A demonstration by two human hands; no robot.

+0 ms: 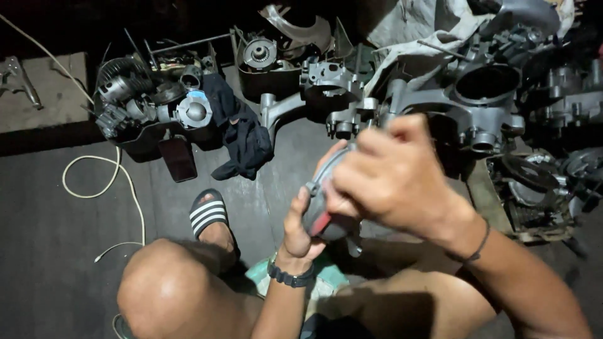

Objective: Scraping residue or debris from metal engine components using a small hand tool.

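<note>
Grey metal engine cover (pixel 320 207), rounded and with a red patch on its lower edge, is held up between both hands above the person's lap. It is gripped from below by the left hand (pixel 300 229), whose thumb is pressed against its rim and whose fingers are wrapped behind it. The right hand (pixel 392 179) is laid over its upper side, fingers curled closed across it, so most of the part is hidden.

On the dark floor beyond, a large grey engine crankcase (pixel 483 100) with a round bore is seen at upper right, well apart from the hands. A dark tray of engine parts (pixel 151 107) is set at upper left, and a dark cloth (pixel 242 135) is draped just beside it. A white cable (pixel 103 188) is looped across the floor at left. A striped sandal (pixel 208 213) is worn on a foot near the left knee. A dark wristband (pixel 290 276) is seen on the left wrist.
</note>
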